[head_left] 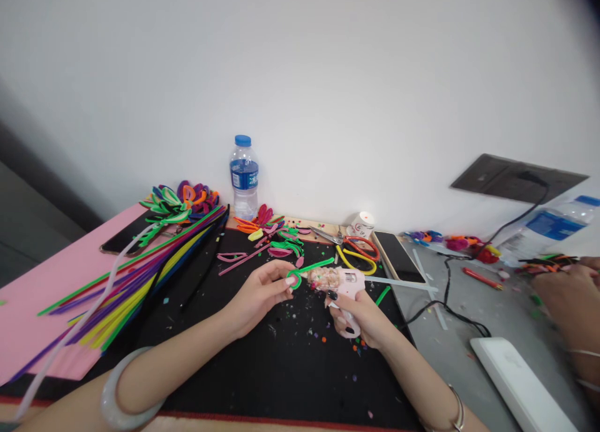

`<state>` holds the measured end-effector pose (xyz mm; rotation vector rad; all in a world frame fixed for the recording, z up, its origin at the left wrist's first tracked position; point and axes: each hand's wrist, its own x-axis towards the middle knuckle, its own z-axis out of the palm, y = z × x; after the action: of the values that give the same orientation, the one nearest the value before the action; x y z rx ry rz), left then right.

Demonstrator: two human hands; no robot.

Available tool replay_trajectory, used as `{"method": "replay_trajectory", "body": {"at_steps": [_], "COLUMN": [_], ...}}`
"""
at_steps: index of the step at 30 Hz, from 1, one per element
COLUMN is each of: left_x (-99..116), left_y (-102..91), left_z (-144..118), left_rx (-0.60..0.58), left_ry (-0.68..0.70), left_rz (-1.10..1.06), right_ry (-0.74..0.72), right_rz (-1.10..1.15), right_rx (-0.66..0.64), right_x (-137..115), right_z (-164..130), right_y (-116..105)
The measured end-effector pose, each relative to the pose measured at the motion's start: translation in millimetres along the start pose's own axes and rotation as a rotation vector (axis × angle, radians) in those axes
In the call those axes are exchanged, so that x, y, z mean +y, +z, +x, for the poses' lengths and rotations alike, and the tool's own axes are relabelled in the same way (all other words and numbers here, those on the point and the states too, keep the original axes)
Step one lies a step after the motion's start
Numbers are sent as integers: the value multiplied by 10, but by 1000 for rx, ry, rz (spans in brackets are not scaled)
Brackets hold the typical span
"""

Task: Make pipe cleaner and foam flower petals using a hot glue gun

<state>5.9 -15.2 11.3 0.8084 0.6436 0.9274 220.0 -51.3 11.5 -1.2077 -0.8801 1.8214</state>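
Pinched in my left hand (262, 294) is a green pipe cleaner (321, 263), its near end curled into a small loop and its tail pointing right. My right hand (359, 316) is wrapped round the handle of a pale pink hot glue gun (349, 282). The gun's nozzle end, crusted with glue and coloured bits, points left and meets the green loop or sits very near it; actual contact I cannot make out. Both hands are above a black mat (262, 369) strewn with small coloured scraps.
Left lie loose pipe cleaners (140, 282) and finished loops (187, 200) on a pink board (28, 301). Behind stand a water bottle (244, 182), scissors (359, 251) and a phone (398, 257). On the right are a black cable (447, 288), a white power strip (520, 382) and another person's hand (567, 294).
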Motion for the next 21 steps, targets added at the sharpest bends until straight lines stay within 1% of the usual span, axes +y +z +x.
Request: {"method": "replay_trajectory", "body": {"at_steps": [14, 21], "left_x": [-2, 16], "left_y": [-8, -1], "left_z": [7, 2], "left_rx": [8, 39], "left_ry": [10, 8], "left_rz": [7, 5], "right_ry": [20, 10], "right_rz": [6, -6], "right_rx": [12, 7], "right_x": [-5, -18], "right_z": [-15, -16], "right_y": [-7, 6]}}
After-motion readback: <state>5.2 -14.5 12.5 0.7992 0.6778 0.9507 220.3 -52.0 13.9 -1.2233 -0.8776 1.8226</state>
